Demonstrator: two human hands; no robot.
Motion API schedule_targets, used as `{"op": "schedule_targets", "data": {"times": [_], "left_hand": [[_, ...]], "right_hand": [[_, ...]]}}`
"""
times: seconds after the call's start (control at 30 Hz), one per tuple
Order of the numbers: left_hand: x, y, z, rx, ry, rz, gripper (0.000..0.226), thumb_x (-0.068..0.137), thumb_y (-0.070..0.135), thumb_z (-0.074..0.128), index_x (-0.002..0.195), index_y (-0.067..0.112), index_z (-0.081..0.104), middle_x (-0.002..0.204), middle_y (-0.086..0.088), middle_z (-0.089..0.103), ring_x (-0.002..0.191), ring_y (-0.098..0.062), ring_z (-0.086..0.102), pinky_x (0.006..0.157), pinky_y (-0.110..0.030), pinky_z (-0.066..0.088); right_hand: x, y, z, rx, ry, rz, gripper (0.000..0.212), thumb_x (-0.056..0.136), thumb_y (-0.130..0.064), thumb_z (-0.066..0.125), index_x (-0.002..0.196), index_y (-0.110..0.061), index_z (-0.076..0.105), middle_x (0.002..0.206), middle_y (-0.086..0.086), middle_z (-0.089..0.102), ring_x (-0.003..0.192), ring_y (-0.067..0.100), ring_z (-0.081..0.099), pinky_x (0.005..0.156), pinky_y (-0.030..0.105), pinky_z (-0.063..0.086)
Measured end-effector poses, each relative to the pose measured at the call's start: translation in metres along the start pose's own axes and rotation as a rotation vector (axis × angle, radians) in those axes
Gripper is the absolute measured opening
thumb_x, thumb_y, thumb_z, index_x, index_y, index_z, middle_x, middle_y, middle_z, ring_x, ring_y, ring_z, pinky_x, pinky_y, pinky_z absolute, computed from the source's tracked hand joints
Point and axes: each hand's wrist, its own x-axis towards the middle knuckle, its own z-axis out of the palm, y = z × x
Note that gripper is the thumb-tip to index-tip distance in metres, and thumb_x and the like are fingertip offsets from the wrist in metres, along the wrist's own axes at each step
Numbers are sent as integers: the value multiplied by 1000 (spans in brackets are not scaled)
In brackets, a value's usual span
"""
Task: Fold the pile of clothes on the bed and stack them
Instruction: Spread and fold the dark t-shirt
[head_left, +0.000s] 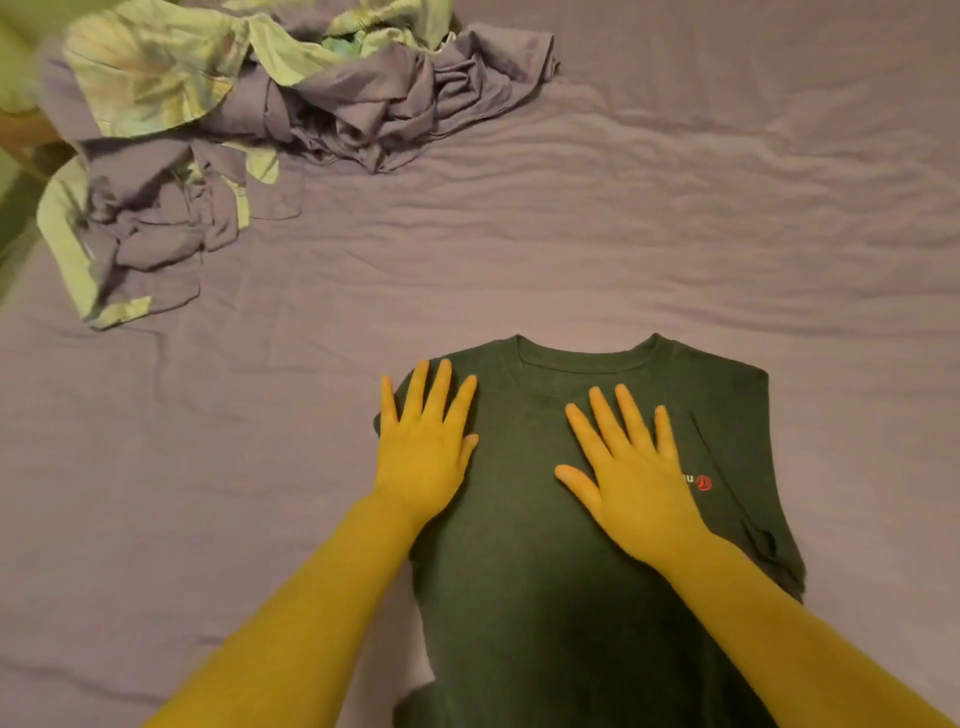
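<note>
Unfolded clothes pile (223, 130) far-left on the purple bed sheet (623, 234), well apart from the hands. Dark t-shirt (545, 571) lies flat, sleeves folded in. Left hand (423, 441) and right hand (636, 480) rest palm-down on it, fingers spread, gripping nothing.

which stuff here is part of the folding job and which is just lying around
Part of the job:
- dark t-shirt, flat under both hands
- left hand
- right hand
- pile of unfolded clothes, upper left

Just there:
- purple bedsheet, only the work surface
</note>
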Motion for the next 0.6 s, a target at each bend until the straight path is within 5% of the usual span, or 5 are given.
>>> {"op": "schedule_targets", "data": {"times": [0.13,0.23,0.33,0.47,0.6], "left_hand": [[26,-41,-16,-359,-46,-232,81,90,36,59,151,18,9,145,-13,40,132,-35,36,107,-49,32],[37,-59,-27,-645,-153,-310,50,85,30,68,130,14,50,116,-14,63,107,-33,57,88,-43,47],[36,-64,-35,-762,-202,-226,22,82,28,72,82,12,58,81,-9,61,78,-26,56,70,-39,47],[27,-67,-39,-921,-398,-161,30,80,18,74,104,10,58,101,-9,62,90,-25,58,81,-38,51],[20,-78,-38,-926,-367,-272,25,81,26,73,92,4,65,91,-17,67,82,-28,62,76,-41,52]], "right_hand": [[29,-57,7,30,-42,-130,69,90,-62,12,147,-24,17,155,7,22,144,32,11,113,58,13],[46,-70,17,6,-64,-137,71,88,-65,4,148,-28,3,158,4,9,146,30,-2,114,56,0],[58,-70,22,-37,-88,-101,72,82,-66,-8,145,-31,-8,159,0,0,145,26,-11,113,55,-9],[62,-74,18,-22,-117,-53,71,81,-70,-7,142,-34,-13,159,-2,-2,145,25,-12,113,57,-8],[51,-90,11,-26,-34,-148,72,89,-69,16,147,-27,17,154,9,23,144,36,12,111,64,13]]}}
